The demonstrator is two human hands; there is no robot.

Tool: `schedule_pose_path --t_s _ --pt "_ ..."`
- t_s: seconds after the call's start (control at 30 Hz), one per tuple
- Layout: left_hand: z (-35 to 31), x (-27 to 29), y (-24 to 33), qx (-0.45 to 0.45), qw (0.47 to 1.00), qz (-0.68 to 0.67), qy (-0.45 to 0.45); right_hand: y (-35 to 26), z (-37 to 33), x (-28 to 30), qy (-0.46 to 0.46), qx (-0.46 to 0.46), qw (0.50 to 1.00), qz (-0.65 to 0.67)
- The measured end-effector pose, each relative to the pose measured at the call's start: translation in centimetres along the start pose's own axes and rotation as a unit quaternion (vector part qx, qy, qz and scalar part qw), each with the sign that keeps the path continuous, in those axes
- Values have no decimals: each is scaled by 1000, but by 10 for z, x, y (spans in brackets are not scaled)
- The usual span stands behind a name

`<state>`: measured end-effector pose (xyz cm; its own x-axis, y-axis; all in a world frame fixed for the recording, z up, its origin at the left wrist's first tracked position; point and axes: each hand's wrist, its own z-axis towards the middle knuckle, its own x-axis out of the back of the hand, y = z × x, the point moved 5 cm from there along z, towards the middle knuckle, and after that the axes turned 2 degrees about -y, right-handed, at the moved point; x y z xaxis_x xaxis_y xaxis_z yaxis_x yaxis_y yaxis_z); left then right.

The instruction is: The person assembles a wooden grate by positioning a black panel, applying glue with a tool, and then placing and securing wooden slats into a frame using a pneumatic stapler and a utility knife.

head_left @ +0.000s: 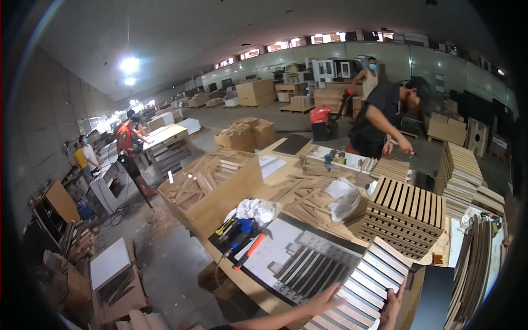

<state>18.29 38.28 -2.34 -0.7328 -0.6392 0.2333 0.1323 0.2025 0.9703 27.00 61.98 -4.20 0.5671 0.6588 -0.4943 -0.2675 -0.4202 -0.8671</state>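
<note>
A light-wood slatted panel (pixel 365 279) is tilted up at the front of the table, between my two hands. My right hand (pixel 391 308) grips its right edge, with the thumb over the top side. At the left edge, my left hand (pixel 323 301) has its fingers against the slats, slightly blurred; its hold is partly hidden. Just beyond the panel lies a board with dark parallel strips (pixel 313 270) on it. Farther left on the same work surface are a blue power tool (pixel 240 233) and an orange-and-black hand tool (pixel 252 251).
Several slatted panels form a stack (pixel 407 212) beyond my right hand. A large open box (pixel 231 195) of wood strips stands at the left table side. Loose wood pieces (pixel 300 198) and crumpled plastic (pixel 344 198) lie mid-table. A co-worker in black (pixel 379 118) leans over the far end.
</note>
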Motion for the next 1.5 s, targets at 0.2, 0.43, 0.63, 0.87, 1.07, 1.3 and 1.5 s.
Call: schedule_pose_path --t_s 0.2,0.43,0.63,0.87,1.07,1.3,1.5 --pt "97 46 50 -143 982 -109 50 -25 -5 -67 -93 -7 996 -16" --pt "100 61 24 -130 981 -103 98 -7 58 -45 -127 -76 984 -102" --pt "103 52 61 -108 976 -181 53 -27 63 -59 -87 10 990 -112" --pt "114 47 76 -101 984 -131 66 -28 59 -54 -91 65 972 -207" --pt "114 43 74 -103 978 -173 54 -47 52 -61 -117 135 950 -258" --pt "96 38 68 -82 987 -121 72 -37 33 -57 -128 92 960 -231" --pt "91 40 57 -100 979 -166 71 -24 26 -54 -132 84 973 -167"
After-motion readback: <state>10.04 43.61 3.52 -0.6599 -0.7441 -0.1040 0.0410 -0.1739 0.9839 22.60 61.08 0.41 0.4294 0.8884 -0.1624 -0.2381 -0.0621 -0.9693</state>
